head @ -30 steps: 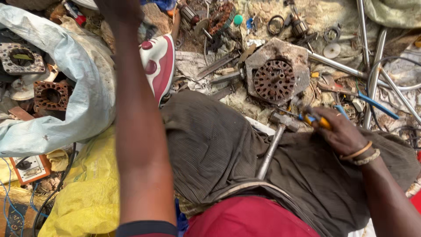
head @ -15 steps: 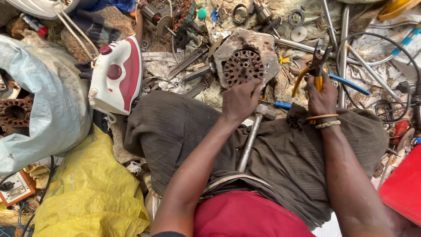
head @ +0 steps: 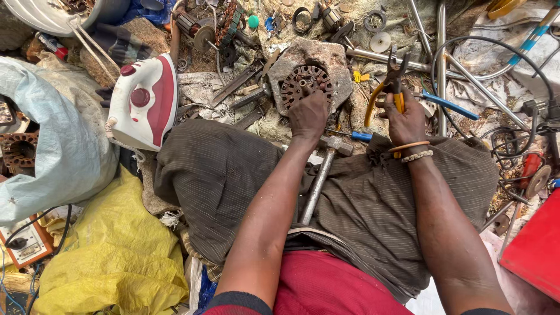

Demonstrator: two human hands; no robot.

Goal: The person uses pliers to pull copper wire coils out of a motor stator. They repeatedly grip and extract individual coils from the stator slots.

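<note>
Left hand (head: 308, 115) is sitting with its fingers curled down onto the rusty slotted motor core (head: 304, 83), fingertips pressing into the lower edge of that round ring of plates. Looks more like bracing than a full grab, the fingers are bent but not wrapped around anything. The core itself is sitting in a grey, roughly squarish metal housing (head: 332, 58) that's lying on the ground just past the knees.

Right hand (head: 406, 121) is closing tight around the yellow-handled pliers (head: 389, 93), fingers wrapped round both grips, nose pointing up and away from the body. Can't really tell whether the nose is nipping anything. Two bangles are hanging on that wrist.

Working outward: a hammer (head: 322, 169) is lying between the two forearms on the brown striped cloth (head: 221, 181) over the lap, its head just under the left wrist. A blue-handled screwdriver (head: 357, 136) is lying near the hammer head. Off to the left a red and white clothes iron (head: 143, 105) is resting on its side, with a yellow sack (head: 111, 256) below it and steel rods (head: 441, 52) and scrap bits scattered all over the top.
</note>
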